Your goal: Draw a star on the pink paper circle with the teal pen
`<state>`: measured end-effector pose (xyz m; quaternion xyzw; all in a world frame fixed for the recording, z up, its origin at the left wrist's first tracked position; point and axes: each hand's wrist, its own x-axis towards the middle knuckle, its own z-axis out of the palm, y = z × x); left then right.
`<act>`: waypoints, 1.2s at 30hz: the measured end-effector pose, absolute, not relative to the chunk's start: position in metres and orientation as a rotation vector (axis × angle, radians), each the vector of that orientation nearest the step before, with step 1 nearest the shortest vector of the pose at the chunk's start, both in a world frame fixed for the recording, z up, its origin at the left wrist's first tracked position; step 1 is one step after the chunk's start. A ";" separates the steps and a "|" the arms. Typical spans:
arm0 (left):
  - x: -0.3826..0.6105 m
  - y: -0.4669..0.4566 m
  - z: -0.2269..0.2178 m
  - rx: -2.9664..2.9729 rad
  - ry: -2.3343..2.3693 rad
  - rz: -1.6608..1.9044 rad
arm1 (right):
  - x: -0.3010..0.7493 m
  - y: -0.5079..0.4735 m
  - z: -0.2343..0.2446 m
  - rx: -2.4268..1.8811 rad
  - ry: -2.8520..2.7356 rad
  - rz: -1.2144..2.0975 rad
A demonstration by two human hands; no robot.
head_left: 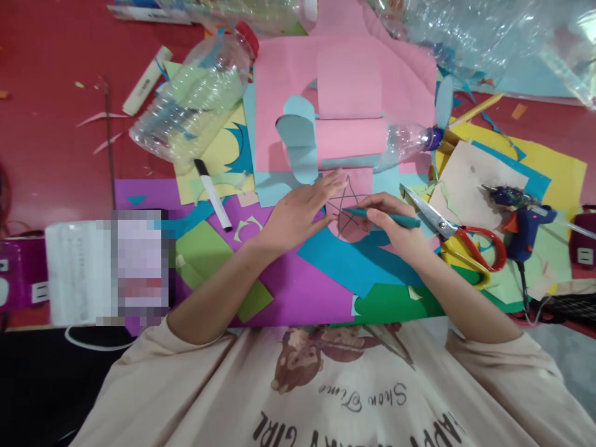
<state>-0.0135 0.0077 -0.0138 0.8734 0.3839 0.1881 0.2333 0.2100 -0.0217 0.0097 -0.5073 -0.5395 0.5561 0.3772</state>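
Note:
My left hand lies flat with its fingers stretched out, pressing down the edge of a pink paper that bears a drawn star. My right hand is closed round a teal pen, whose tip touches the star's lines. The pink paper rests on blue paper and purple paper. Just beyond my hands lies a plastic bottle wrapped in pink paper with light blue paper pieces stuck on it.
Red-and-yellow-handled scissors and a blue glue gun lie to the right. A black-and-white marker, a clear bottle and a glue stick lie at the left. Coloured paper scraps cover the red table.

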 end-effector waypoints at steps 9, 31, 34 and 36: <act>-0.014 0.010 -0.014 2.407 1.100 0.333 | 0.209 -0.020 0.003 -1.248 -1.491 1.303; -0.008 0.006 -0.004 2.272 1.127 0.286 | 0.210 -0.019 0.004 -1.213 -1.652 1.298; -0.008 0.006 -0.004 2.272 1.120 0.281 | 0.210 -0.019 0.002 -1.213 -1.660 1.286; -0.008 0.005 -0.005 2.276 1.116 0.286 | 0.211 -0.019 0.001 -1.218 -1.664 1.268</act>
